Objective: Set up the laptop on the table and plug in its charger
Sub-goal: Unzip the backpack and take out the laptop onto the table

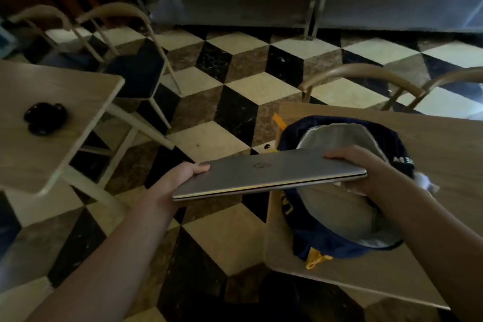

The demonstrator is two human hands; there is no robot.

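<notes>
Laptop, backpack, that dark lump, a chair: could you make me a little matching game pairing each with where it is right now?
Things:
1. laptop
2. backpack
3. black object
4. chair with the dark seat

Places:
A. lies open on the right table
B. stands on the checkered floor beyond the left table
C. held shut in the air between the left hand and the right hand
D. sits on the left table

Pairs: 1-C, 2-A, 3-D, 4-B
</notes>
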